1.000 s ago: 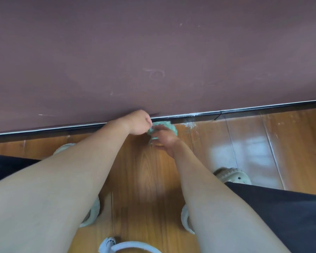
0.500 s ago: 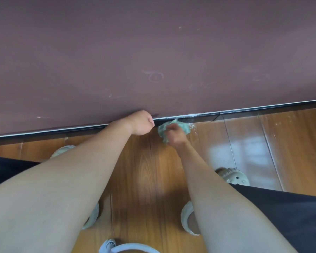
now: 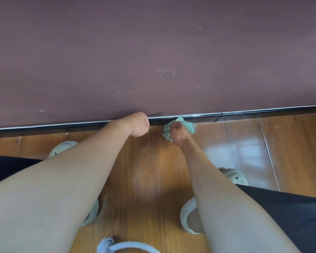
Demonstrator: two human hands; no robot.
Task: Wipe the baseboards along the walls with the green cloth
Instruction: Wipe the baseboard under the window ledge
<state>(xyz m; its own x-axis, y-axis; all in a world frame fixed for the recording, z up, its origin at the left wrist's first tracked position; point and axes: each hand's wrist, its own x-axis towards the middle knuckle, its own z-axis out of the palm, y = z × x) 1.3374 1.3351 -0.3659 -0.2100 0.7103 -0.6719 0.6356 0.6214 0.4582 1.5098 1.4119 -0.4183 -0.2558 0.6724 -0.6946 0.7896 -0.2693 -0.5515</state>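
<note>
Right hand (image 3: 179,133), fingers bunched round cloth (image 3: 189,126), has slid rightward along baseboard (image 3: 263,114) at floor's wall edge. Left hand (image 3: 138,125) fisted, empty. Right stretch looks unwiped.

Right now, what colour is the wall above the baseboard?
The wall is dull purplish brown; head view.

The forearms (image 3: 66,179) are bare; black clothing (image 3: 285,216) shows at both side edges; cream perforated clogs (image 3: 234,175) cover the feet.
</note>
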